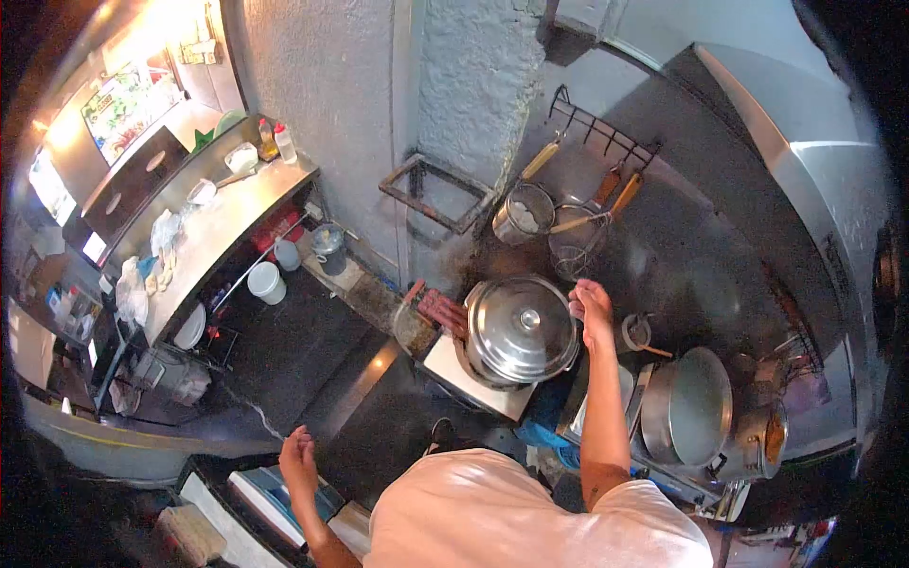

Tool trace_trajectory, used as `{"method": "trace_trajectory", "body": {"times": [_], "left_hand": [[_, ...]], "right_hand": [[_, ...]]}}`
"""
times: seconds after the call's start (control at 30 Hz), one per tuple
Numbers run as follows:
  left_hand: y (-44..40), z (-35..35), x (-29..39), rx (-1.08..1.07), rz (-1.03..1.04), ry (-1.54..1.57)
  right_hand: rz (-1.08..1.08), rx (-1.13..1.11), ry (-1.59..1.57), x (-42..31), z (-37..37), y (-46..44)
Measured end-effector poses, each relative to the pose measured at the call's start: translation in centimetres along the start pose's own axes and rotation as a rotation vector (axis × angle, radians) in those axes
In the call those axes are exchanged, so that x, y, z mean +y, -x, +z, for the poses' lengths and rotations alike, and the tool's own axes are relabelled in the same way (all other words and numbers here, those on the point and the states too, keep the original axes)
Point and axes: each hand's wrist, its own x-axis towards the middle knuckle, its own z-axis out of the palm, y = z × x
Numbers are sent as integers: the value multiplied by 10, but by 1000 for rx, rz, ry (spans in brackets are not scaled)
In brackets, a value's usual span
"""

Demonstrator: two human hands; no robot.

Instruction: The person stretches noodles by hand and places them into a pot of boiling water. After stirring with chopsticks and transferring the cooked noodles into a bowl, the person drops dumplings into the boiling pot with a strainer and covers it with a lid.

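Observation:
A large silver pot with a shiny lid [524, 328] stands on a white-topped surface at the centre. Just beyond the lid's right edge is my right hand [592, 310], raised, its fingers curled together below a hanging wire utensil [571, 254]; what they hold, if anything, is too small to make out. My left hand [298, 458] hangs low on the left, over the dark floor and near a blue-and-white surface [275, 502]. Its fingers are loosely bent and a little apart, with nothing seen in them.
A wall rack [606, 134] holds ladles and strainers above the pot. Large pans [687, 407] stand at the right. On the left is a metal counter [222, 218] with bottles and bags. A white bucket [266, 282] sits below it. A metal frame [437, 194] juts from the wall.

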Motion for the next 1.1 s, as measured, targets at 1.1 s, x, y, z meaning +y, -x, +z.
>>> {"method": "trace_trajectory", "body": {"times": [1.1], "left_hand": [[-172, 182, -3, -1202, 673, -369]], "right_hand": [[-179, 946, 302, -229, -198, 284]]}}
